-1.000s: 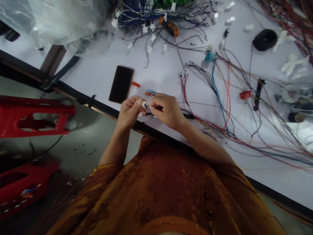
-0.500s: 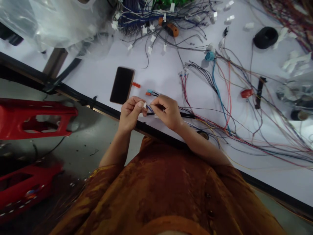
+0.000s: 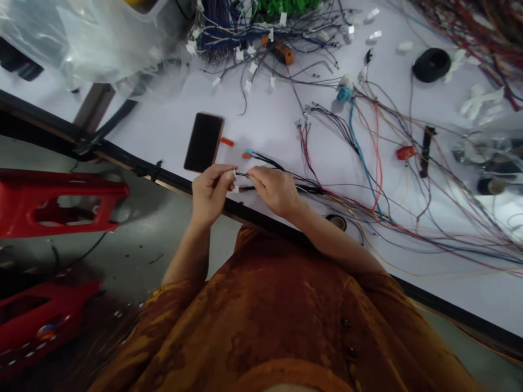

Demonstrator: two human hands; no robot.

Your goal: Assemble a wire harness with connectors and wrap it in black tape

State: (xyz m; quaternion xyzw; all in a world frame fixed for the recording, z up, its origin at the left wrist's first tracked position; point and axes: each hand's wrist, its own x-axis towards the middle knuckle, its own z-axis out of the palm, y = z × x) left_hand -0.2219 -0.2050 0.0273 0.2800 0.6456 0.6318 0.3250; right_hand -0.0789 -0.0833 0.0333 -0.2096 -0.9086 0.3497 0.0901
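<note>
Pinching a white connector, left hand meets wires running right.

A wire-harness workshop was indicated: a white workbench was strewn with loose coloured wires and white connectors towards the upper right of the frame, while red plastic stools were placed on a grey concrete floor at the left.

Counted: one left hand, one right hand, two white connectors, one smartphone at 10 o'clock, two tape rolls at 2 and 4 o'clock, two red plastic stools at 8 and 9 o'clock.
</note>
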